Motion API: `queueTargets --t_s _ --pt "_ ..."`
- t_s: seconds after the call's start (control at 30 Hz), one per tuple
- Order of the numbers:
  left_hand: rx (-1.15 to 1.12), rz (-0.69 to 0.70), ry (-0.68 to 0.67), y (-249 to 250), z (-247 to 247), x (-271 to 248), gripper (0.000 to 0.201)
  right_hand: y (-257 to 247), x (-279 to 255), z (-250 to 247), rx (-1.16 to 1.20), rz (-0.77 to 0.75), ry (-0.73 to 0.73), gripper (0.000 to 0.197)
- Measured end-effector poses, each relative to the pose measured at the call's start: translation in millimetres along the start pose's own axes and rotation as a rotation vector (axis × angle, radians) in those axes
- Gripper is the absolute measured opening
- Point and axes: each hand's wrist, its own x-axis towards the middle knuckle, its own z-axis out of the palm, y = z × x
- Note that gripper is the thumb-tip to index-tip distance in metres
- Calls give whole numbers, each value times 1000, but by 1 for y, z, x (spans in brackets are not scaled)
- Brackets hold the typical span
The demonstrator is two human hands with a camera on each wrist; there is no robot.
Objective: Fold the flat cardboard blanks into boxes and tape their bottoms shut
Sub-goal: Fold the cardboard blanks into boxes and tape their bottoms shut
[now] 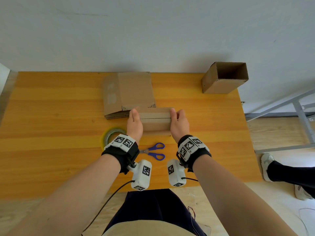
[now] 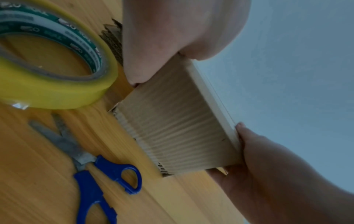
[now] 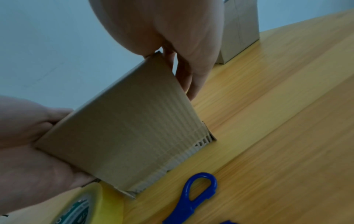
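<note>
A folded cardboard box (image 1: 155, 120) stands on the wooden table (image 1: 51, 116) with its closed flaps up and a seam running across the top. My left hand (image 1: 134, 123) lies flat against its left end, thumb at the top edge. My right hand (image 1: 179, 123) presses the right end, fingers (image 3: 191, 83) straight down the side. The left wrist view shows the box's front wall (image 2: 182, 121) between both hands. A roll of yellowish tape (image 1: 110, 135) lies just left of my left wrist. Blue-handled scissors (image 1: 155, 151) lie between my wrists.
A stack of flat cardboard blanks (image 1: 131, 92) lies right behind the box, against the wall. An upright open box (image 1: 225, 77) stands at the table's far right corner. Another person's leg and shoe (image 1: 267, 166) and a metal frame (image 1: 300, 113) are beyond the table's right edge.
</note>
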Motion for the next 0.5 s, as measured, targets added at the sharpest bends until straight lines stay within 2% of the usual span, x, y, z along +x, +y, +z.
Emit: queueTargets --t_s 0.1,0.17,0.33,0.5 --pt "-82 -195 -20 0 -2 5 62 0 -4 -6 -9 -33 8 33" --pt "-37 -298 -32 5 -4 6 71 1 -3 -9 -47 -24 -27 36" --pt "-40 -335 -31 14 -11 6 60 -1 3 -19 -108 14 -87 38" --pt "-109 -318 -122 10 -18 -4 48 -1 0 -35 -44 107 -65 51"
